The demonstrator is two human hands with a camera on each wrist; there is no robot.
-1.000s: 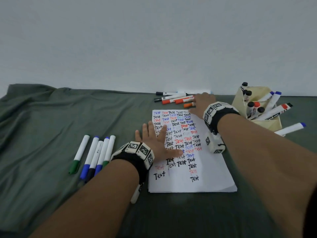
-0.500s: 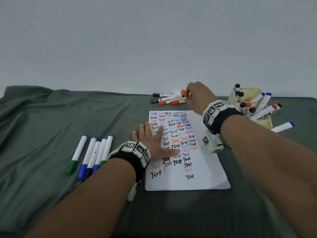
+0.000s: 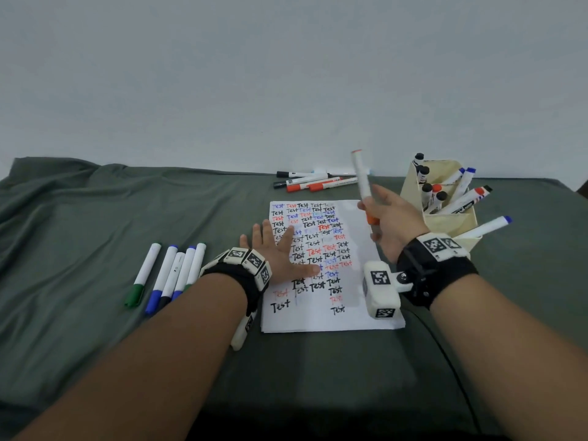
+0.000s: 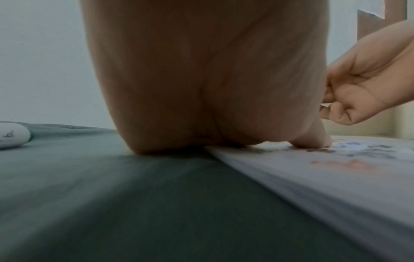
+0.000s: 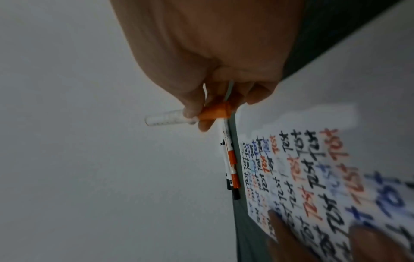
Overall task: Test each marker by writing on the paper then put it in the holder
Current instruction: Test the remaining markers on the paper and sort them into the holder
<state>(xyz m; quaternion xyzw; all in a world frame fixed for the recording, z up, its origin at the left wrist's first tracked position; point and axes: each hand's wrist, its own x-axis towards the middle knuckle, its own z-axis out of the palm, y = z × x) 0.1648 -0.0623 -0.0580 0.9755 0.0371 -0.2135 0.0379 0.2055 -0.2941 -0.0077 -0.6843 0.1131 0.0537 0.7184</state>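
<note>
The person's right hand (image 3: 389, 222) is raised above the right edge of the white sheet of paper covered in handwritten "Test" words (image 3: 356, 281), its thumb and fingers pinching a white marker with an orange cap (image 3: 362, 183) near the capped end. The marker stands nearly upright, cap down, its far end tilted slightly left. The left hand (image 3: 280, 256) lies flat, fingers spread, pressing down on the left part of the paper; its heel rests on the grey-green cloth (image 3: 79, 224) just off the paper's left edge. To the right of the paper stands a cream cardboard holder (image 3: 445, 221) with black, red and blue capped markers leaning in it. Beyond the paper's far edge lie several black and orange capped markers (image 3: 315, 181). Left of the paper, five white markers with green and blue caps (image 3: 168, 275) lie side by side.
</note>
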